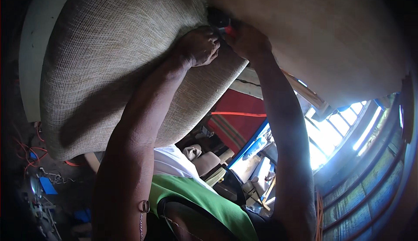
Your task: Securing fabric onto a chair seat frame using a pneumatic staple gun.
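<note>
A large upholstered piece covered in beige-grey woven fabric (pixel 117 45) fills the upper left. Against it, at the top middle, my left hand (pixel 200 46) is closed in a fist, with its knuckles at the fabric's edge; whatever its fingers pinch is hidden. Just to its right, my right hand (pixel 251 42) grips a black and red hand tool (pixel 221 21). The tool's head points into the dark seam between the fabric and a smooth tan panel (pixel 322 32). Its exact kind is hard to make out in the shadow.
Orange cords (pixel 32 152) and scattered items lie on the dark floor at left. Below the upholstered piece are a red striped cloth (pixel 237 110) and a blue-edged pane (pixel 257 143). A bright barred window (pixel 333 132) stands at right, beside a slatted wall (pixel 365 197).
</note>
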Available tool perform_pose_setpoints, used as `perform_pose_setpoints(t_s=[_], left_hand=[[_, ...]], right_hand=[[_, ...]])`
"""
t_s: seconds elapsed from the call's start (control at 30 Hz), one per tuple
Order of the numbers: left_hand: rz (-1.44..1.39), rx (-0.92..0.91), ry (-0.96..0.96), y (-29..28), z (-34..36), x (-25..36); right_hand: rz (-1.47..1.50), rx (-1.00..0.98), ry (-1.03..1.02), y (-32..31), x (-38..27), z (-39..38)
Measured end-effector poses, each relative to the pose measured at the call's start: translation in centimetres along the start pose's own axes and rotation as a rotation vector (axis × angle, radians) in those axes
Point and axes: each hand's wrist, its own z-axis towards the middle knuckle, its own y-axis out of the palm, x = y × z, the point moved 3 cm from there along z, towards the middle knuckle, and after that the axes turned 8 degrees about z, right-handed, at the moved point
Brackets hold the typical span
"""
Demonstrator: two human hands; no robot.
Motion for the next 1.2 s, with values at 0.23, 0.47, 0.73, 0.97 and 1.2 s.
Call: perform_pose_setpoints(t_s=[0.23, 0.47, 0.73, 0.97, 1.2], left_hand=[[-0.013, 0.02, 0.026, -0.5, 0.0, -0.1], [-0.045, -0.059, 0.001, -0.4, 0.3, -0.2], [-0.046, -0.023, -0.023, 0.2, 0.0, 0.0], [-0.057, -0.106, -0.009, -1.0, 1.3, -0.2], [-0.068, -0.06, 0.038, 0.6, 1.2, 0.0]], right_hand=[[-0.023, -0.07, 0.138, -0.6, -0.7, -0.1], [-0.016, -0.083, 0.137, 0.5, -0.4, 0.8], [-0.087, -0.054, 0.121, 1.1, -0.8, 0.8], [-0.016, -0.089, 0.198, 1.0, 0.2, 1.3], [0.381, 0.173, 0.186, -0.9, 3.4, -6.3]])
